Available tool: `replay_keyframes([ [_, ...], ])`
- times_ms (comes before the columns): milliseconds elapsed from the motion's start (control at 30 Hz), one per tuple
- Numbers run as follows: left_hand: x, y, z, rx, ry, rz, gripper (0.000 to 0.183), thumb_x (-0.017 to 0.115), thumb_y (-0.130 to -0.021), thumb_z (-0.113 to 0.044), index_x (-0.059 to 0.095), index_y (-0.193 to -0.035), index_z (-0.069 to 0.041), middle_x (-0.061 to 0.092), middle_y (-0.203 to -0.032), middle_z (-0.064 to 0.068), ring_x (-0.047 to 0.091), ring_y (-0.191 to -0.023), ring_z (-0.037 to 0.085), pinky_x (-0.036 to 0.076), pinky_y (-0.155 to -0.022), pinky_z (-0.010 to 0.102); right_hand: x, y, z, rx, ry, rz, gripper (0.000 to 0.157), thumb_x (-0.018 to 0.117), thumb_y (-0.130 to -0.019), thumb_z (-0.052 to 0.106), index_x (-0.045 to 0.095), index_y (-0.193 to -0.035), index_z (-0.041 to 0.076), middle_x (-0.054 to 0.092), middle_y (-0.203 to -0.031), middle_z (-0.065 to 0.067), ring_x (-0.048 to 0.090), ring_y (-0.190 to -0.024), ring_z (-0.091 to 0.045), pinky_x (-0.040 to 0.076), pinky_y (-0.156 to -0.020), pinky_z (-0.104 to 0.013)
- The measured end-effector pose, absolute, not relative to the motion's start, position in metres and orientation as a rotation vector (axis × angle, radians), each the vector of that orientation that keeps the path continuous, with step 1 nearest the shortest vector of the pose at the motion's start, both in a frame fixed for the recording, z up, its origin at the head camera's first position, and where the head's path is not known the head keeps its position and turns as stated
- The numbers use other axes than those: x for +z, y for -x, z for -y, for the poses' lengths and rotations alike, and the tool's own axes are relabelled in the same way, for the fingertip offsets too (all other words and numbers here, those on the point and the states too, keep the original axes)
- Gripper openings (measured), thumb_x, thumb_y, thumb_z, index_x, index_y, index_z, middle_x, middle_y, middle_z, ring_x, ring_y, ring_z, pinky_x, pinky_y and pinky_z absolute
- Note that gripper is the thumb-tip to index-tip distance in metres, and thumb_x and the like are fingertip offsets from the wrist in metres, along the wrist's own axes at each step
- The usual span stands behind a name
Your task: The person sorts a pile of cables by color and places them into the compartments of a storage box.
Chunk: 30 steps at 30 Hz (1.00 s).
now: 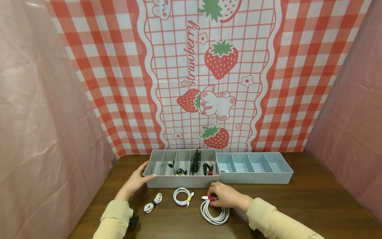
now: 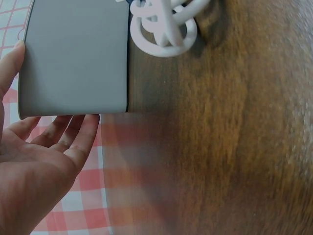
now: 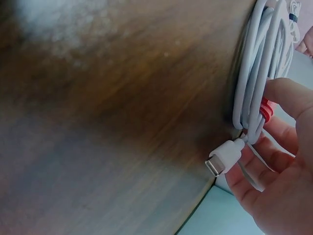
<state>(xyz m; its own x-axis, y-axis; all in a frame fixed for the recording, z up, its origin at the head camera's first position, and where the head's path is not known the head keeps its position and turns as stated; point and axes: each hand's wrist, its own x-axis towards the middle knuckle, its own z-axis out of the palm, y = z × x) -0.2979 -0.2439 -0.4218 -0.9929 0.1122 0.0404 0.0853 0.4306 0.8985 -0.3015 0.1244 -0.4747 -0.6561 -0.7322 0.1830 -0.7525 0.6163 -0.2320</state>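
Note:
On the table's right front, my right hand [image 1: 225, 195] pinches a coiled white USB-C cable [image 1: 215, 221] near its red strap [image 1: 211, 198]. In the right wrist view the metal plug [image 3: 215, 165] sticks out below the coil, and the thumb lies beside the red strap. My left hand [image 1: 138, 179] rests at the left end of a grey divided box [image 1: 183, 181]. Its thumb touches the rim and its other fingers lie against the end wall [image 2: 73, 113]. Nearby lie a white cable with a black tie [image 1: 153, 203] and one with a yellow tie [image 1: 182, 197].
The grey box's compartments hold several black cables [image 1: 195, 162]. Right beside it stands a light blue divided box [image 1: 256, 178], with a white cable [image 1: 223, 171] in its leftmost visible compartment. A strawberry-print cloth [image 1: 221, 99] hangs behind the brown table [image 1: 316, 199].

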Motion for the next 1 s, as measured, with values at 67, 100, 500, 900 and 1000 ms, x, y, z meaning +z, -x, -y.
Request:
replay_keyframes([
  [67,-0.423,0.299,0.245,1.657,-0.179,-2.631,0.076,0.067,-0.088,-0.015,0.022,-0.147,0.005,0.036,-0.142,0.030,0.042,-0.124,0.043,0.039,-0.098,0.049,-0.473,0.301,-0.125,0.455,-1.271,2.763,0.017,0.078,-0.072,0.023,0.067,-0.083,0.018,0.050,-0.082,0.010,0.045,-0.073,-0.003,0.042,-0.064,-0.021],
  [100,-0.425,0.300,0.246,1.657,-0.180,-2.633,0.076,0.066,-0.088,-0.015,0.022,-0.147,0.005,0.036,-0.141,0.031,0.043,-0.124,0.043,0.040,-0.098,0.049,-0.473,0.301,-0.125,0.463,-1.271,2.765,0.017,0.078,-0.072,0.023,0.067,-0.083,0.018,0.050,-0.082,0.010,0.045,-0.073,-0.003,0.042,-0.064,-0.021],
  [500,-0.459,0.325,0.259,1.638,-0.163,-2.667,0.077,0.068,-0.088,-0.019,0.023,-0.148,-0.002,0.039,-0.141,0.026,0.046,-0.121,0.038,0.042,-0.096,0.046,-0.455,0.292,-0.131,0.485,-1.287,2.704,0.021,0.080,-0.069,0.022,0.063,-0.081,0.018,0.050,-0.081,0.010,0.042,-0.073,-0.003,0.039,-0.063,-0.019],
  [900,-0.444,0.315,0.255,1.688,-0.173,-2.608,0.078,0.067,-0.088,-0.016,0.021,-0.148,0.001,0.036,-0.142,0.029,0.042,-0.125,0.042,0.039,-0.099,0.051,-0.439,0.281,-0.134,0.409,-1.272,2.655,0.030,0.084,-0.066,0.026,0.059,-0.082,0.019,0.049,-0.081,0.012,0.043,-0.071,-0.001,0.041,-0.060,-0.018],
  [1000,-0.433,0.307,0.250,1.682,-0.180,-2.603,0.079,0.068,-0.088,-0.018,0.021,-0.147,0.003,0.035,-0.142,0.030,0.042,-0.125,0.044,0.038,-0.099,0.051,-0.436,0.279,-0.135,0.395,-1.285,2.637,0.031,0.084,-0.065,0.026,0.058,-0.082,0.019,0.049,-0.081,0.011,0.042,-0.070,-0.001,0.040,-0.059,-0.018],
])
